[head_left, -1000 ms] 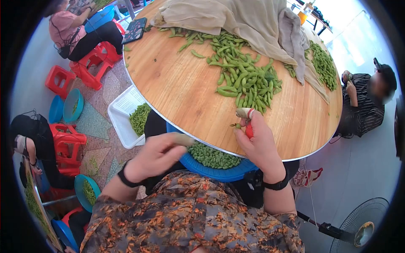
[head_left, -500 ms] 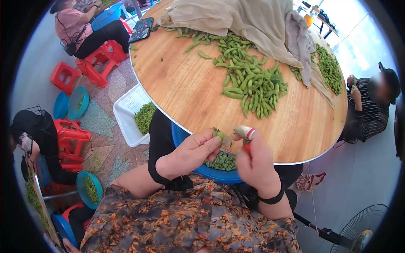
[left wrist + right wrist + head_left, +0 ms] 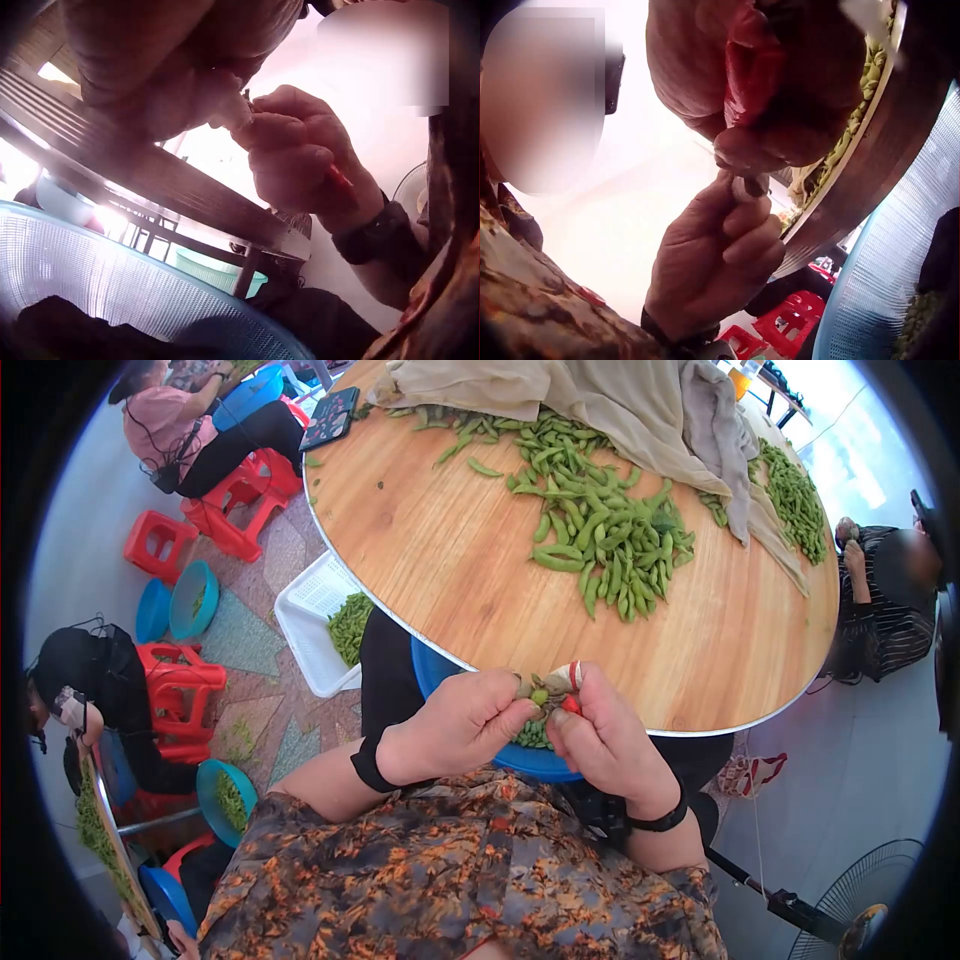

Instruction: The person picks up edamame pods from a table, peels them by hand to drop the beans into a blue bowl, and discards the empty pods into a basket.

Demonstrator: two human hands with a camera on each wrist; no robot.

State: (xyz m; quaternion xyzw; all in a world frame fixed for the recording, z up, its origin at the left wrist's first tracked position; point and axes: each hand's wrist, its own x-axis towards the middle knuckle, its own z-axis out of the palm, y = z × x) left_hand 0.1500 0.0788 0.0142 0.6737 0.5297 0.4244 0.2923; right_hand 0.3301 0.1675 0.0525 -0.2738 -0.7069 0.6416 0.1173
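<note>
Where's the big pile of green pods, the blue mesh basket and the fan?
Big pile of soybean pods (image 3: 615, 540): head view, its thick middle.
Blue mesh basket (image 3: 127, 281): left wrist view, its mesh wall.
Fan (image 3: 858, 895): head view, its wire guard.

Black-banded left hand (image 3: 458, 728) and black-banded right hand (image 3: 612, 745), apart before, now meet at small green pod (image 3: 540, 697), just below frame centre.

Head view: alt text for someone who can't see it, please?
A person's left hand and right hand pinch a partly hidden edamame pod above a blue basket, beside a round wooden table. Heaped edamame pods there reach under a beige cloth.
</note>
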